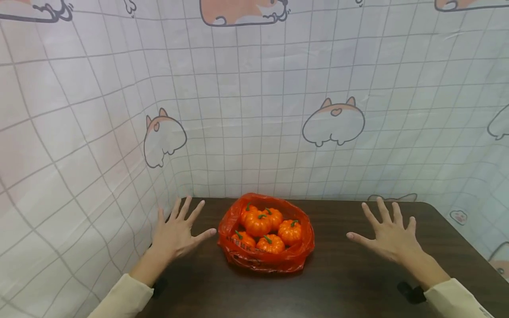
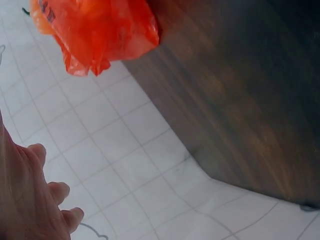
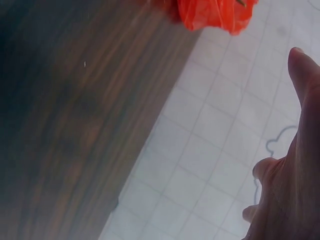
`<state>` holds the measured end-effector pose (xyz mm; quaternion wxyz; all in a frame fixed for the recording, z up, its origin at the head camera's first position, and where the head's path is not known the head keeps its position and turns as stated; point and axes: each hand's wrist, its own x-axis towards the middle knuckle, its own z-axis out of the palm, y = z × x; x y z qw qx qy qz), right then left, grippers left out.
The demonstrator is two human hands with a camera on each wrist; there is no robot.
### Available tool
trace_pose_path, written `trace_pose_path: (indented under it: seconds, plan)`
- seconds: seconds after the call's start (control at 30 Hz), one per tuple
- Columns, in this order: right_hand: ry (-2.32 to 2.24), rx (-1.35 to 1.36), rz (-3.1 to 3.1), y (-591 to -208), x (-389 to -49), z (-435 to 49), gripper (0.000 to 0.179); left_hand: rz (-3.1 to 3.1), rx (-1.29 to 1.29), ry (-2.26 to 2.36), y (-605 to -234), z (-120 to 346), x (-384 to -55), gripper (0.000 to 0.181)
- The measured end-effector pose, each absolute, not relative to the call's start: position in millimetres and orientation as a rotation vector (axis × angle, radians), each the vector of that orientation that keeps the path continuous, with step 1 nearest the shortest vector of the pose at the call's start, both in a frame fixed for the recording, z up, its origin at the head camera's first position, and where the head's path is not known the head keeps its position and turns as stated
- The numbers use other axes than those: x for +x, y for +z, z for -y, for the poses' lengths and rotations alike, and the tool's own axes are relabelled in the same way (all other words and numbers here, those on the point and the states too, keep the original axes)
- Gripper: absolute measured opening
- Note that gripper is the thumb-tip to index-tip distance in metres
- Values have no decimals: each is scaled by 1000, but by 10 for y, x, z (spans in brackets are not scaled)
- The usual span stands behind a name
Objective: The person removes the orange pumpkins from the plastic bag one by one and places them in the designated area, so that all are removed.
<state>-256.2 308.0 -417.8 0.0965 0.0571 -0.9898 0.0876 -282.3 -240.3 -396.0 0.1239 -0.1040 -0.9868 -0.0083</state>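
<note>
Two bare hands are raised, palms forward or down, hard to tell which. The left hand (image 1: 175, 234) is released, its fingers spread wide and its thumb stretched toward the middle; in the head view the thumb tip comes near a red plastic bag. The right hand (image 1: 391, 240) is likewise released, fingers fanned and thumb stretched inward, farther from the bag. Both wrist views show the hands apart from it. Cream sleeves (image 1: 123, 296) cover the forearms, and a small dark object (image 1: 411, 293) shows beside the right wrist.

Between the hands, a little nearer the left one, the red plastic bag (image 1: 266, 263) sits on the desk toward its far edge. Its mouth faces up and toward the viewer, with a crumpled rim that rises highest at the back left. In the head view its long axis runs left to right. Dark lettering, too unclear to read, marks the front left.

Inside, six shiny orange pumpkins (image 1: 258, 224) show, packed together. Their green stems point mostly upward: the middle one bends right, the rightmost leans right, and the two at the front tilt left.

The desk (image 1: 326, 287) is dark brown with wood grain. Behind it and along the left hangs a white grid-patterned backdrop (image 1: 254, 163) printed with cartoon dogs (image 1: 334, 126) seen from behind.
</note>
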Motion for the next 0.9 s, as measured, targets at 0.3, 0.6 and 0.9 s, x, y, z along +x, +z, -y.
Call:
trace_pose_path:
  seconds: [0.3,0.6,0.9]
  plan:
    - [289,214,2926,-4332,-2530,-2832,103,2877,-317,-82,-4234,2301,-2786,94]
    - [346,240,2921,-4439,-2573,-2584,101,2871,-328,-141,-4433,2117,-2811,93]
    - [449,244,2895,-4492,-2667,-2324,97,2876,-304,-337,-4545,1948,-2949,89]
